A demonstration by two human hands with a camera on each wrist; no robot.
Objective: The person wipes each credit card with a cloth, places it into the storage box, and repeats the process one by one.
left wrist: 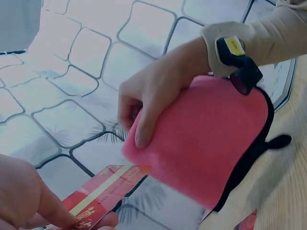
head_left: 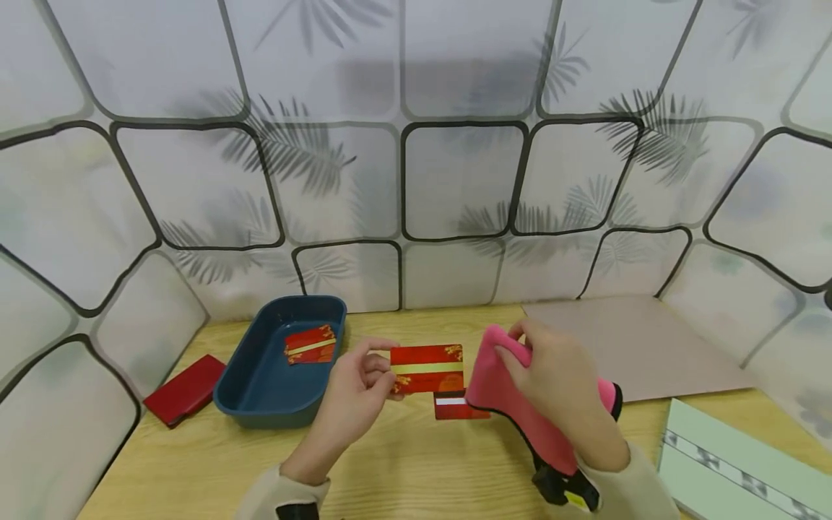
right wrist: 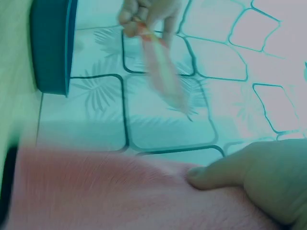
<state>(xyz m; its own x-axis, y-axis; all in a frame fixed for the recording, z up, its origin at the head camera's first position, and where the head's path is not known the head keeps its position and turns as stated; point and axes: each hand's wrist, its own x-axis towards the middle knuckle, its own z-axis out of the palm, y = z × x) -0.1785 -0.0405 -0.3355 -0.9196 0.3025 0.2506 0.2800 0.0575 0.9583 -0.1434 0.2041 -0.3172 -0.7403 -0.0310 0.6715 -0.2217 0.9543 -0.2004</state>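
My left hand [head_left: 354, 393] pinches a red and gold card [head_left: 427, 368] by its left end, above the table. In my right hand [head_left: 559, 383] is a pink cloth [head_left: 529, 408] with black edging, gripped near its top with thumb and fingers. The cloth hangs down close to the right of the card. In the left wrist view, the cloth [left wrist: 201, 139] overlaps the far end of the card [left wrist: 105, 194]. On the table behind lies another red card [head_left: 455, 406] with a white strip, partly covered by the cloth and the held card.
A blue tray [head_left: 279, 420] stands at the left with a red and gold card [head_left: 310, 344] inside. Beside it lies a red wallet-like item [head_left: 186, 390]. At the right are a pinkish-grey board [head_left: 624, 339] and a pale green patterned box [head_left: 741, 462]. A patterned curtain surrounds the table.
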